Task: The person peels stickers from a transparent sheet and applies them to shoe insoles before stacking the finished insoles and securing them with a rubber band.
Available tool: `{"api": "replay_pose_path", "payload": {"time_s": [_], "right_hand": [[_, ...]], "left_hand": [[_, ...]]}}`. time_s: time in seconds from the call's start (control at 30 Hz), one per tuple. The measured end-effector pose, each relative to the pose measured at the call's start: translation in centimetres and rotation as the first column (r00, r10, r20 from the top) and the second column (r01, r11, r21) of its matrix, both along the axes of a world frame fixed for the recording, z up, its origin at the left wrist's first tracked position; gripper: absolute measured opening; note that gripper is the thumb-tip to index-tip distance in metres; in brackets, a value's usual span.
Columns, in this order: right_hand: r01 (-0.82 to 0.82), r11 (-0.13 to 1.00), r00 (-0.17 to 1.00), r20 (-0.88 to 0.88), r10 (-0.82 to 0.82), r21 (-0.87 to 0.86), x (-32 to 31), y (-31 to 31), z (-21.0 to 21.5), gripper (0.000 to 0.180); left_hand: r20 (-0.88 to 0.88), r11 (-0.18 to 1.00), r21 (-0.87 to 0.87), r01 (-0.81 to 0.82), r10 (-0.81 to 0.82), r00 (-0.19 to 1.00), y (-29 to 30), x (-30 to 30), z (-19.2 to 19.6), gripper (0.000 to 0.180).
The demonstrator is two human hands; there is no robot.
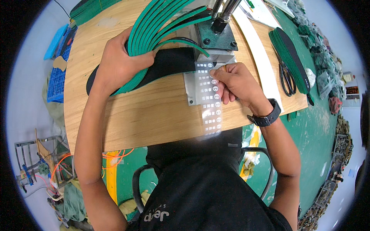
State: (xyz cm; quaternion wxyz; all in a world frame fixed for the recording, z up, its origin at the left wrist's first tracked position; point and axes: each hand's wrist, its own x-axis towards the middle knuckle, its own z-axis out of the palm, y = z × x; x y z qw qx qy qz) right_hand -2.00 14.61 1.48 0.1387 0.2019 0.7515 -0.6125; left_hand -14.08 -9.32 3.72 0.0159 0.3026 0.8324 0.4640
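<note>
My left hand (121,63) is closed round a fanned stack of green-and-black shoe insoles (148,27). One insole of the stack bends away toward the press. Below the stack, a black insole (173,61) lies on the table with one end under the press head (217,36), a dark bolted plate on metal rods. A clear strip with a row of white printed marks (210,106) runs from beneath that head over the table's near edge. At the strip's upper right side, my right hand (241,82) pinches it between thumb and fingers.
On the wooden table (150,119), black-handled scissors (286,79) lie beside another insole stack (291,57) at the right. A long white curved piece (256,54) runs alongside the press. A blue basket (57,82) stands left; bagged goods (323,61) line the far right floor.
</note>
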Motion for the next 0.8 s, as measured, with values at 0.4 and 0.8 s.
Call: {"api": "replay_pose_path", "payload": {"time_s": [0.4, 0.8], "right_hand": [[0.099, 0.994, 0.992, -0.07, -0.102, -0.039, 1.1, -0.1, 0.3, 0.034], [0.112, 0.987, 0.993, -0.033, -0.117, -0.119, 2.8, 0.1, 0.2, 0.027]], "left_hand": [[0.015, 0.999, -0.019, -0.03, 0.03, 0.999, 0.2, 0.3, 0.3, 0.041], [0.037, 1.0, 0.0, -0.001, 0.001, 0.999, 0.3, 0.2, 0.2, 0.034]]}}
